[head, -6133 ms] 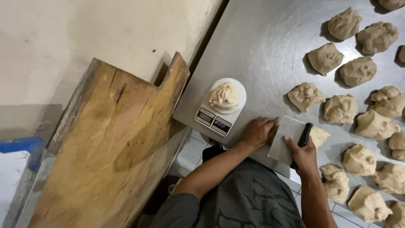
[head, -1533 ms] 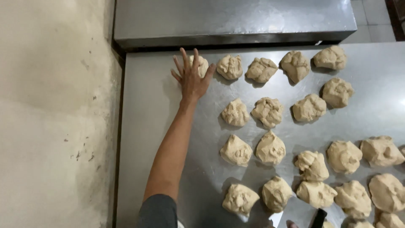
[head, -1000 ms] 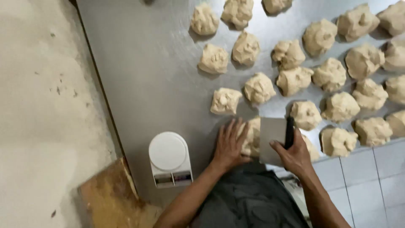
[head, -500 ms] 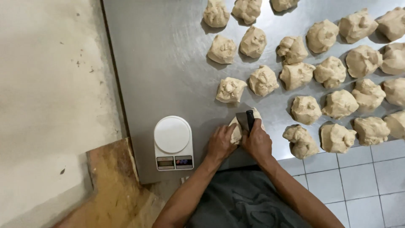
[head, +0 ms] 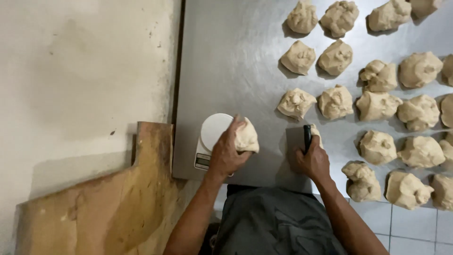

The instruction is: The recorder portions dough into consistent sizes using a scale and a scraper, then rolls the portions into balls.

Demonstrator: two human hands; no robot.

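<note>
My left hand (head: 227,153) grips a pale lump of dough (head: 247,137) just right of the round white platform of a small kitchen scale (head: 211,140), which stands near the front edge of the steel table (head: 231,61). My right hand (head: 311,160) is closed on the black handle of a flat metal dough scraper (head: 296,141), held upright against the table. A small bit of dough (head: 315,134) shows behind the scraper handle. Several portioned dough lumps (head: 336,101) lie in rows to the right.
A worn wooden board (head: 104,203) leans at the left front against a stained pale wall (head: 80,66). White floor tiles (head: 406,231) show at lower right. My dark clothing fills the bottom centre.
My left hand has lifted a dough piece and carried it left to the scale. My right hand stays with the scraper on the table.
</note>
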